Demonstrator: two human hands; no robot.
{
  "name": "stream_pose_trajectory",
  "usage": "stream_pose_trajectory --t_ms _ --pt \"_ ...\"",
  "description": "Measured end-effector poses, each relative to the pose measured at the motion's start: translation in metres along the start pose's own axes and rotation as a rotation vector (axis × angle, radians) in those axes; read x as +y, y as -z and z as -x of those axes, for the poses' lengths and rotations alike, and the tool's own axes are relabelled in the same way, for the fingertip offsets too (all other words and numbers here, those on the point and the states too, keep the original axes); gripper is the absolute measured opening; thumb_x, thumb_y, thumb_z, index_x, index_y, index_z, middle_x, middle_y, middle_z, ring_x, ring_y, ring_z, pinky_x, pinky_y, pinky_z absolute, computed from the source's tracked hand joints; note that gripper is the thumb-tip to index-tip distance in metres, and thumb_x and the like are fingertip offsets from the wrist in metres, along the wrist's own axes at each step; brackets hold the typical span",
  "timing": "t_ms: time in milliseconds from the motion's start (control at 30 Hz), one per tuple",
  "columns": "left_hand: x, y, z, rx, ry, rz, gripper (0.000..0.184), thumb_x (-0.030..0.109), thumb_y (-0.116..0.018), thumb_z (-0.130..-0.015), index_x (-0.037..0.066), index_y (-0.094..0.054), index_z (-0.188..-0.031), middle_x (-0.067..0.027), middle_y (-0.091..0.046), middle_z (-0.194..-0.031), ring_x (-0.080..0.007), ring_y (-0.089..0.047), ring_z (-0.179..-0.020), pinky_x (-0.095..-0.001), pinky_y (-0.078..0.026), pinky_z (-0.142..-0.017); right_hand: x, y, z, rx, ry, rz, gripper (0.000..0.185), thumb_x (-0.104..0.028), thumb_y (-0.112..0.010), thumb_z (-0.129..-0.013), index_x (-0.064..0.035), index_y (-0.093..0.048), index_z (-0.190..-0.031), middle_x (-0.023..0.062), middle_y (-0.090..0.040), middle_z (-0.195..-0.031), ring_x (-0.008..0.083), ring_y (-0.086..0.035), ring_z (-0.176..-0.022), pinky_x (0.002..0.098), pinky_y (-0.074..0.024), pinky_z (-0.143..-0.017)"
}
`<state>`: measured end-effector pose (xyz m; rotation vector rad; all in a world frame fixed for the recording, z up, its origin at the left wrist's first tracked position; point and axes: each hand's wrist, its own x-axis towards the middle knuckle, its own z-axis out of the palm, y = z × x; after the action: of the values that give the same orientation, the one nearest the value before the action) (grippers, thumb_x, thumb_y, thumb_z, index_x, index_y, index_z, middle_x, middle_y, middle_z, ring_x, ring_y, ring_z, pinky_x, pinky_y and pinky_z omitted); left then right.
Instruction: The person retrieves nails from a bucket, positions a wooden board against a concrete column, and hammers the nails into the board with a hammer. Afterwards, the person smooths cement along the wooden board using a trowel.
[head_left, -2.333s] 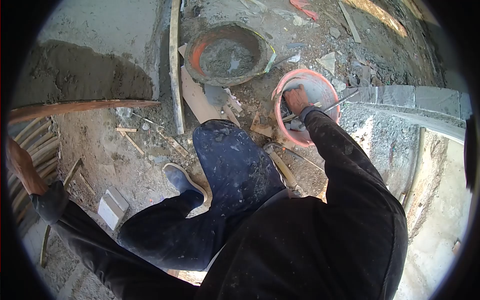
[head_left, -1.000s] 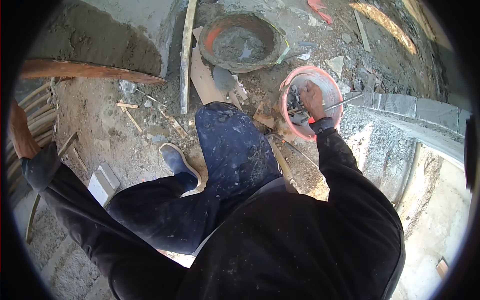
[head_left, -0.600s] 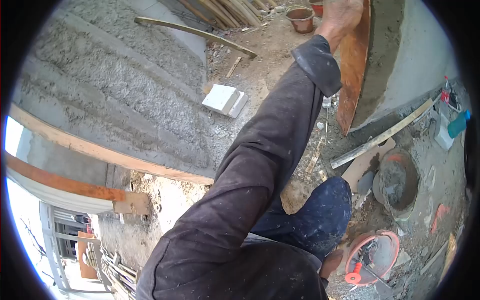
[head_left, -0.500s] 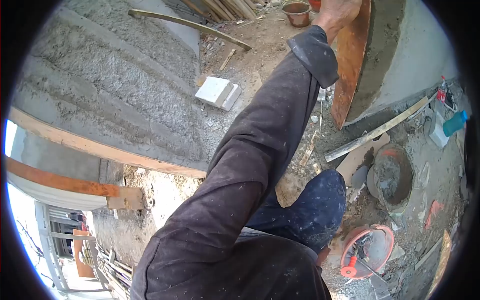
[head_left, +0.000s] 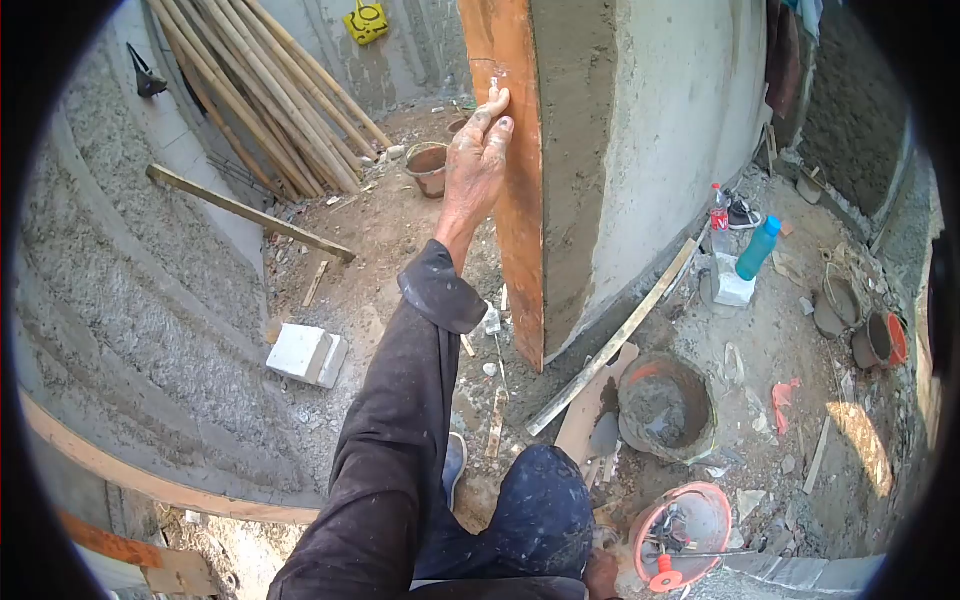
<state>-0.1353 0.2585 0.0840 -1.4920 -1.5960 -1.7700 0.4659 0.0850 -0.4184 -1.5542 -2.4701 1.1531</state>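
My left hand (head_left: 478, 150) reaches up and away from me to the orange-brown wooden board (head_left: 520, 250), which stands upright along a strip of fresh grey mortar (head_left: 575, 150). The hand is closed at the board's left side, its thumb and a bent finger against the face. Just above the fingertips there is a small pale spot on the wood, too small to name. What seems to be my right hand (head_left: 602, 575) shows only in part, low beside my knee; its fingers are hidden. Near it stands a pinkish bucket (head_left: 640, 530) with tools in it, including one with a red-orange handle (head_left: 665, 575).
A mortar tub (head_left: 625, 415) stands right of my knee, beside a long wooden strip (head_left: 610, 340). Farther right are a blue bottle (head_left: 758, 250) and more buckets (head_left: 872, 340). White blocks (head_left: 298, 353) lie at left. Bamboo poles (head_left: 265, 95) lean behind, near another bucket (head_left: 427, 168).
My view has shifted up and right, bringing the whole left hand and more of the board into sight. The left hand remains at the board.
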Motion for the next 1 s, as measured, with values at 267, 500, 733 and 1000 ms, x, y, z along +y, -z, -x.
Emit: stream_pose_trajectory --t_ms 267,500,733,1000 --pt "0.017 0.006 0.002 -0.08 0.141 0.153 0.021 0.018 -0.06 -0.108 0.005 -0.067 -0.122 -0.0252 -0.042 -0.163 -0.0317 -0.043 -0.152 -0.0382 -0.037 -0.12 -0.179 0.135 -0.073 0.347 0.351 -0.035 0.017 -0.017 -0.065 -0.093 -0.0058 -0.074 -0.102 0.0235 -0.066 -0.095 0.0478 -0.064 -0.088 0.0564 -0.0502 -0.074" --pt "0.028 0.018 0.004 -0.22 0.216 0.267 0.044 0.039 -0.054 -0.108 0.005 -0.082 -0.107 -0.028 -0.029 -0.168 -0.0274 -0.01 -0.164 -0.0474 -0.015 -0.128 -0.405 0.272 -0.141 0.175 0.575 -1.343 0.015 -0.011 -0.067 -0.103 -0.0034 -0.072 -0.115 -0.0022 -0.056 -0.087 0.0063 -0.055 -0.072 0.0237 -0.0489 -0.057" --pt "0.023 0.025 0.004 -0.342 0.173 0.404 0.043 0.038 -0.064 -0.097 0.006 -0.081 -0.12 -0.0328 -0.014 -0.171 -0.0297 0.0 -0.165 -0.0482 -0.014 -0.128 -0.557 0.328 -0.194 0.153 0.801 -1.753 0.015 -0.015 -0.07 -0.103 -0.0068 -0.071 -0.116 -0.0041 -0.056 -0.086 0.0046 -0.05 -0.068 0.0223 -0.0439 -0.054" --pt "0.021 0.011 0.009 -0.233 0.201 0.398 0.031 0.029 -0.086 -0.087 0.011 -0.084 -0.113 -0.0344 0.001 -0.172 -0.0318 -0.023 -0.161 -0.0399 -0.04 -0.118 -0.591 0.312 -0.212 0.215 0.694 -1.867 0.013 -0.013 -0.066 -0.105 -0.0068 -0.068 -0.117 -0.0037 -0.054 -0.085 0.0043 -0.048 -0.065 0.0216 -0.0431 -0.052"
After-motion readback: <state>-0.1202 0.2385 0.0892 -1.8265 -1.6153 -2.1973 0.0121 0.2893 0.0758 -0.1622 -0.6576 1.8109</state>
